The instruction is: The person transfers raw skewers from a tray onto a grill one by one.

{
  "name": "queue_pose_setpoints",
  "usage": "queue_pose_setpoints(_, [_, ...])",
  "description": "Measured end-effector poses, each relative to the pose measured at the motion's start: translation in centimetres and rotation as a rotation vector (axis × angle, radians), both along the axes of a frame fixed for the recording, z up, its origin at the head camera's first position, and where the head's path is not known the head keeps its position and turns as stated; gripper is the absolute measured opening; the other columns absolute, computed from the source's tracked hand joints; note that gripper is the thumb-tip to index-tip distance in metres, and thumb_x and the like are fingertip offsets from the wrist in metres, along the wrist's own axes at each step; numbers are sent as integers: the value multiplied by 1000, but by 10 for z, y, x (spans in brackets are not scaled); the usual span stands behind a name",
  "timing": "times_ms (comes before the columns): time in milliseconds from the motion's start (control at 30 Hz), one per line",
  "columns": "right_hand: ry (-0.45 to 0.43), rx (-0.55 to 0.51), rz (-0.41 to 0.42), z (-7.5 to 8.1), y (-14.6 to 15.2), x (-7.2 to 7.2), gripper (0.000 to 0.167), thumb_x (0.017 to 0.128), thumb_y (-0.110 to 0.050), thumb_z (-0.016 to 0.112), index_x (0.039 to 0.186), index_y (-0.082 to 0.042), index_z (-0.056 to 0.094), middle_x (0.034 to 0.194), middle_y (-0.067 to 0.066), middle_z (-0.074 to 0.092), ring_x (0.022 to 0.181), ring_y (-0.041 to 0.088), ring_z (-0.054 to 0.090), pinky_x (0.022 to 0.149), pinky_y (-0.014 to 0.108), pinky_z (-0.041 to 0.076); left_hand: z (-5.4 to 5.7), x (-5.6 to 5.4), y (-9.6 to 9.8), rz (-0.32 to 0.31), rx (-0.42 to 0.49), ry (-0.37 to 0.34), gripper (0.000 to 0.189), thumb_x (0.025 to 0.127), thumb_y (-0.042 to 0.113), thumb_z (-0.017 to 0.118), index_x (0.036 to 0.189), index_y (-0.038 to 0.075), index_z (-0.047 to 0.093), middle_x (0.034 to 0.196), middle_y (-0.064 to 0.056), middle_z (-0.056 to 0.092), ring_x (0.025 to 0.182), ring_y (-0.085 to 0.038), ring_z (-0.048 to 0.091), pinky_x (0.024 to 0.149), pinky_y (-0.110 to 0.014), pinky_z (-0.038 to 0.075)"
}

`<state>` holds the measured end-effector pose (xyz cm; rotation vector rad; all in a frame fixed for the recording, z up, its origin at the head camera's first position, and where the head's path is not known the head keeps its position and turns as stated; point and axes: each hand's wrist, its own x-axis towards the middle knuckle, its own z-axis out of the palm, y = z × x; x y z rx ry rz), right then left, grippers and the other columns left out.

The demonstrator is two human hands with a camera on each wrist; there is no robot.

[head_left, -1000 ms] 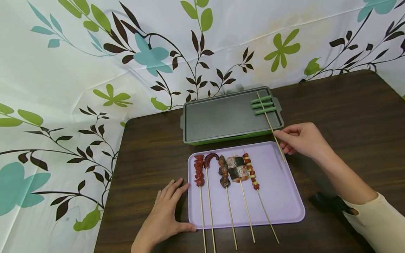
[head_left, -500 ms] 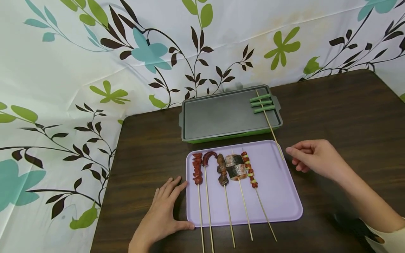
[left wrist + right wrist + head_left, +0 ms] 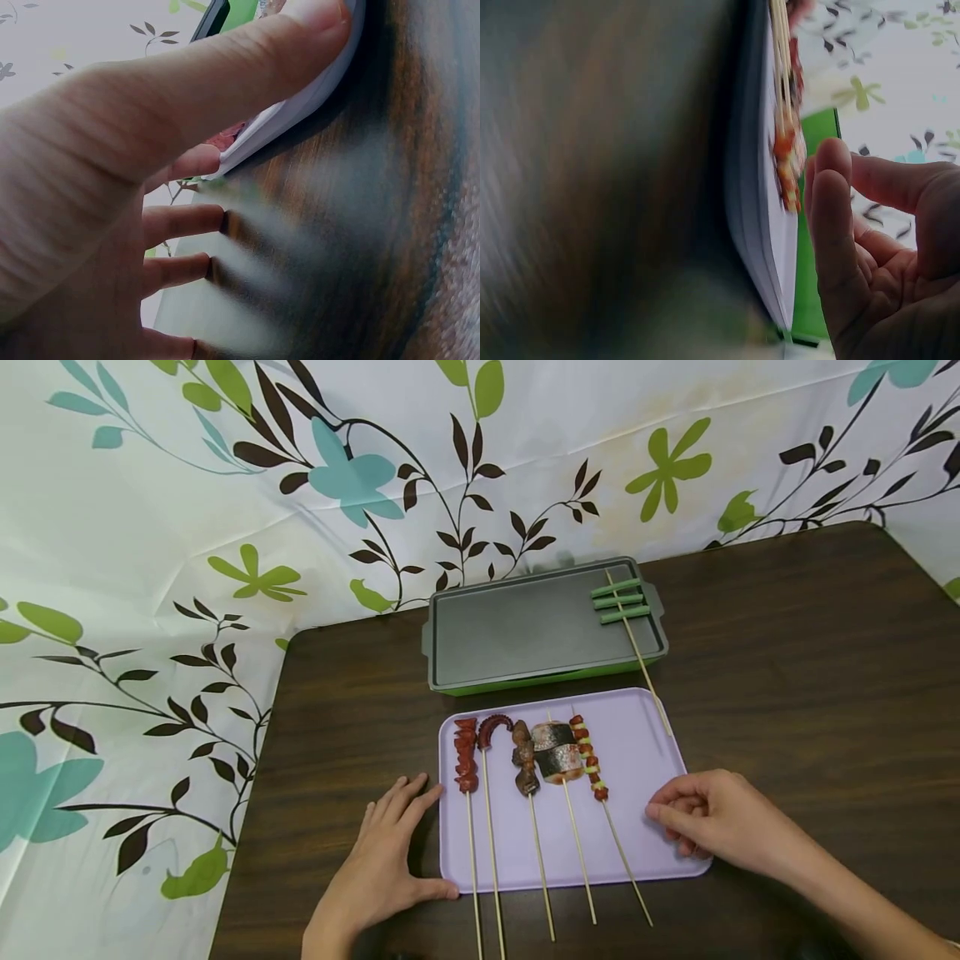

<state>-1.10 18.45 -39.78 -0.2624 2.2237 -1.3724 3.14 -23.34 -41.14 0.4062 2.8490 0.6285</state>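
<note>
On the lilac tray (image 3: 637, 777) lie several skewers: a red meat skewer (image 3: 466, 756), an octopus tentacle skewer (image 3: 496, 724), a brown meat skewer (image 3: 525, 758), a fish skewer (image 3: 558, 752) and a thin red-and-green skewer (image 3: 589, 758). My left hand (image 3: 384, 857) is spread at the tray's left side, thumb and forefinger touching its edge. Over the tray's right edge hovers my right hand (image 3: 712, 818), fingers loosely bent and holding nothing, right of the red-and-green skewer's stick. A green vegetable skewer (image 3: 621, 601) lies on the grill (image 3: 517, 627), its stick reaching over the tray's corner.
The grill, grey on top with a green base, stands behind the tray on the dark wooden table (image 3: 787, 652). A white cloth (image 3: 525, 460) with leaf and flower prints hangs at the back and left. Several skewer sticks stick out past the tray's front edge.
My right hand has let go of the green vegetable skewer's stick, drawn back to the right, then come down toward the tray's lower right. The left hand has stayed at the tray.
</note>
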Motion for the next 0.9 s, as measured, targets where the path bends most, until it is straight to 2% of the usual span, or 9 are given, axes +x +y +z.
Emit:
queue_pose_setpoints(133, [19,-10,59,-5,-11,9,22,91,-29,70,90,-7,71,58,-3,61,49,11,59,42,29,49,0,0,-1,0,3,4,114,54,72,82,151,28,39,158,-1,30,147,-33,18,104,-74,17])
queue_pose_setpoints(300, [55,-8,96,-11,-20,15,18,92,-27,70,87,-10,71,55,-7,59,44,9,55,39,30,47,0,0,0,3,4,-3,115,54,72,82,151,28,40,158,-1,30,146,-33,18,104,-74,16])
queue_pose_setpoints(900, [41,-3,102,-21,-33,16,15,87,-26,75,83,-13,69,53,-9,56,43,7,53,41,27,43,-1,0,-1,6,11,4,115,53,70,84,151,28,40,158,0,30,147,-32,17,104,-74,15])
